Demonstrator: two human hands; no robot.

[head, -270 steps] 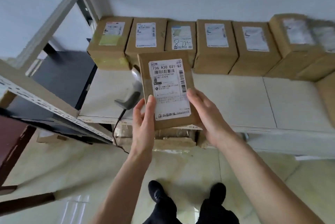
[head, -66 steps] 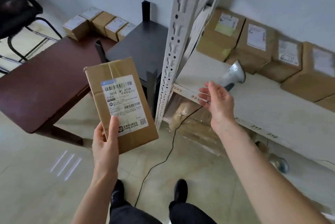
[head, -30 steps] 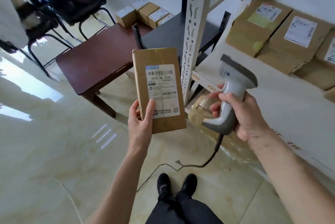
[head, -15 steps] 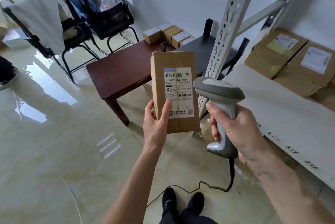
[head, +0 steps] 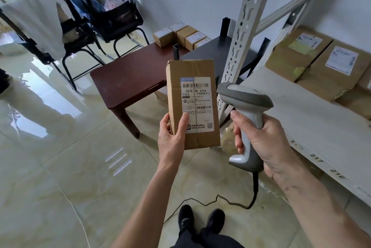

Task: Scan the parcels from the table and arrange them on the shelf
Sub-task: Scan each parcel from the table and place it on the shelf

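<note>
My left hand point(head: 173, 140) grips a brown cardboard parcel point(head: 192, 105) by its lower left corner, upright, with its white barcode label facing me. My right hand point(head: 261, 143) grips the handle of a grey corded barcode scanner point(head: 244, 105), whose head sits just right of the parcel at label height. Several more parcels point(head: 181, 35) stand at the far end of the dark red table point(head: 128, 79). On the white shelf point(head: 301, 119) at right, parcels point(head: 313, 63) lean against the wall.
A perforated shelf upright point(head: 241, 35) stands right behind the parcel. A black stand point(head: 216, 55) sits between table and shelf. Black chairs point(head: 112, 15) are at the back left. The scanner cable point(head: 226, 201) trails over the tiled floor by my feet.
The scanner went from the shelf into my right hand and has come up beside the parcel. My left hand has turned the parcel upright and brought it closer to the scanner.
</note>
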